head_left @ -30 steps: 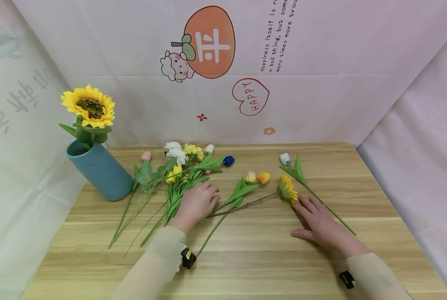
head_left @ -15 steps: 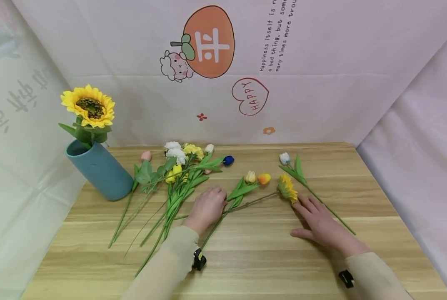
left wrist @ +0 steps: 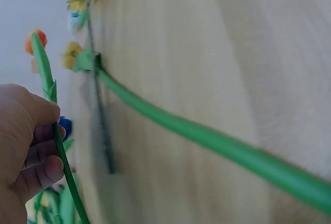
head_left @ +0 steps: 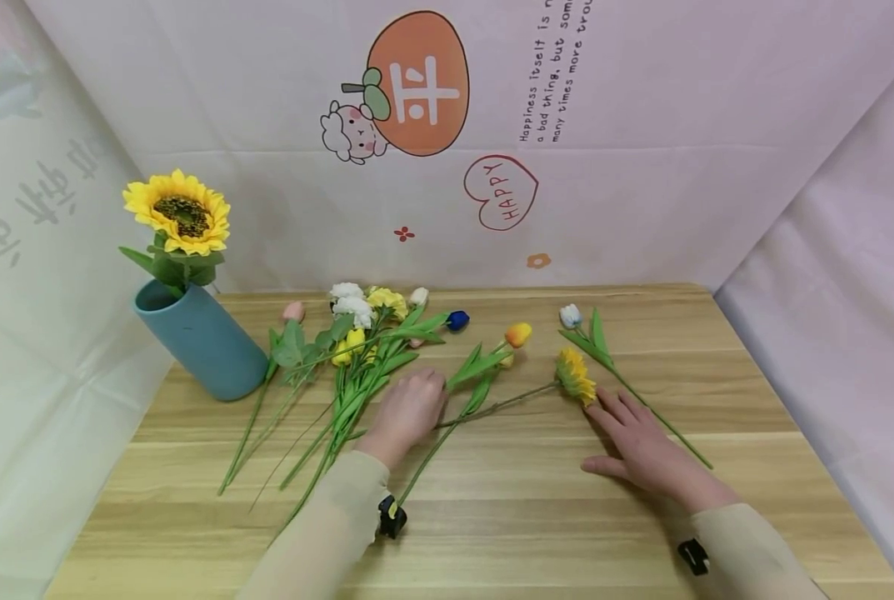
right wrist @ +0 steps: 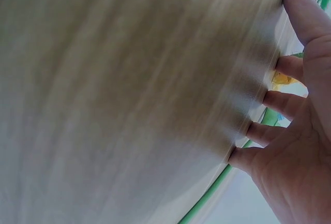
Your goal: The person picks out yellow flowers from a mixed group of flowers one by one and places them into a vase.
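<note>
Sunflower (head_left: 180, 212) in vase (head_left: 207, 350), tabletop (head_left: 521, 517) back-left corner; other flowers (head_left: 352, 310) lie outside; left hand (head_left: 407, 408) pinches orange tulip (head_left: 518, 335) mid-tabletop; right hand (head_left: 645, 446) rests, fingers extended, toward right edge

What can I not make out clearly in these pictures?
Head view: grip of the left hand, hidden by the hand's back.
Left wrist view: stem end of the orange tulip, cut off by the bottom edge.
Head view: lower stem of the standing sunflower, hidden by the blue vase.
</note>
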Available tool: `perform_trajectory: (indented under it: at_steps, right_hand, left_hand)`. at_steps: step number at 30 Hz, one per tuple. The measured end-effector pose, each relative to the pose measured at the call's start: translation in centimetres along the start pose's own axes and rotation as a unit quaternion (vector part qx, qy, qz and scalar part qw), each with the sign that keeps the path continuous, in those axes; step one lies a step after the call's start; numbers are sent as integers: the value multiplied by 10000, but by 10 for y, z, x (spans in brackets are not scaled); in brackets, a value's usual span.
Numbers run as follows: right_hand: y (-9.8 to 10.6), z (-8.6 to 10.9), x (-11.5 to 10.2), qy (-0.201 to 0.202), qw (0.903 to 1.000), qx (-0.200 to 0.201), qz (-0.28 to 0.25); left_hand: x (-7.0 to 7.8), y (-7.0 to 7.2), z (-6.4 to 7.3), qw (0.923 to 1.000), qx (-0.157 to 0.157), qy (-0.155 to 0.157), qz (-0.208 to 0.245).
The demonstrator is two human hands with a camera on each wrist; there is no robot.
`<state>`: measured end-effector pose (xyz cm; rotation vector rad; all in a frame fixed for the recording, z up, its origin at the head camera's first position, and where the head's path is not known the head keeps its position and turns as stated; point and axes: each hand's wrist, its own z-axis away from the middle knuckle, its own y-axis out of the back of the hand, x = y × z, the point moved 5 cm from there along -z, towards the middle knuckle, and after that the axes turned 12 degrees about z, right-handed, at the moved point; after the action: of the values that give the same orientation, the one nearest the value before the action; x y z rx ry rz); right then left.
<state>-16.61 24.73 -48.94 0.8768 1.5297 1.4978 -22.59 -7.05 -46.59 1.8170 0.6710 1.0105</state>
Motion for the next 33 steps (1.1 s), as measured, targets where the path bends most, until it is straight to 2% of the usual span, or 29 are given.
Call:
perform_trajectory:
  at_steps: [5,9,15,20,25,33]
  right_hand:
    - [0,0,0,-18,10000,-32,-31]
    - [0,0,0,-16,10000,-43,-28]
    - [1,0,-1,3,10000,-13,-34]
    - [0,0,0,-3,10000,-11,-61]
    - [-1,0,0,1,10000,10,-14]
    - [-2,0,1,71,9999,130,52]
  left_hand:
    - [8,23,0,9989,356,-294,-68]
    - [17,40,-1,9950,768,-643,-2]
    - [31,67,-1,9814,1468,-1228,117]
    - [38,89,0,9689,1917,-1563,-101]
    - [35,109,3,9600,2223,-1650,-425]
    - [18,142,12,9461,2609,-1711,-873]
